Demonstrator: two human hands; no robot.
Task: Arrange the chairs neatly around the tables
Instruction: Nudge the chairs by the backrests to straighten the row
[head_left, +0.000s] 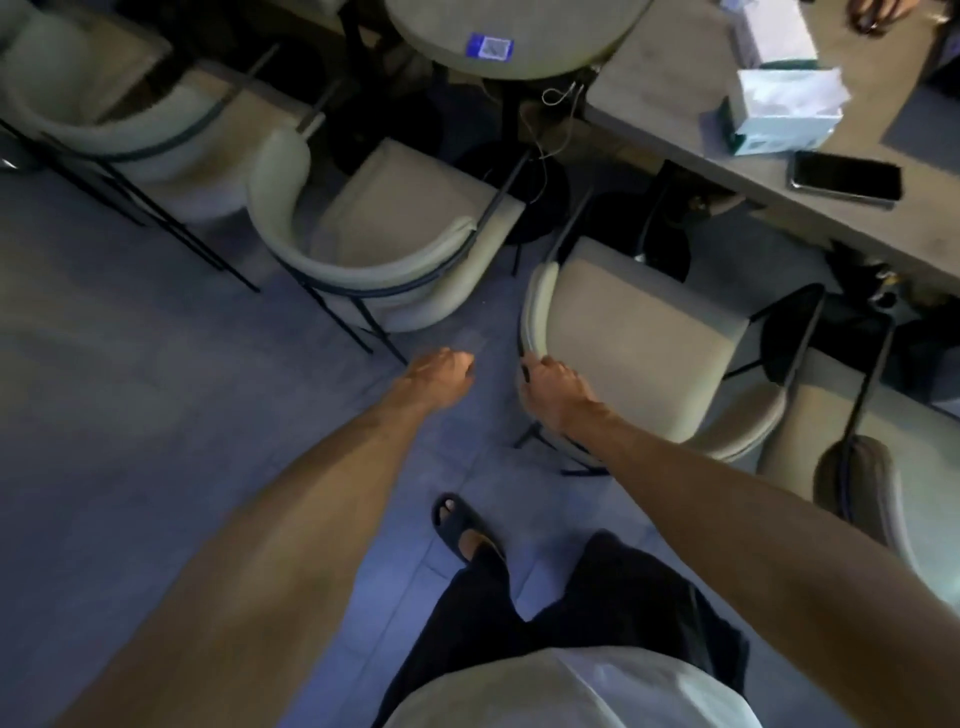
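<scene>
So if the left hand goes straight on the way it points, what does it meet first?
Probably the curved back of the middle chair; the left hand points up toward it over bare floor, though depth is unclear.

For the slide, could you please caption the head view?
Right hand grips a cream chair at the long table; left hand hangs free.

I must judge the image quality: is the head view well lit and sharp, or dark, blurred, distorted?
Head view: dim, with a bluish cast on the floor; the tissue box and round table are smeared by motion blur; wide-angle bending shows at the edges; the right hand on the chair is fairly clear.
</scene>
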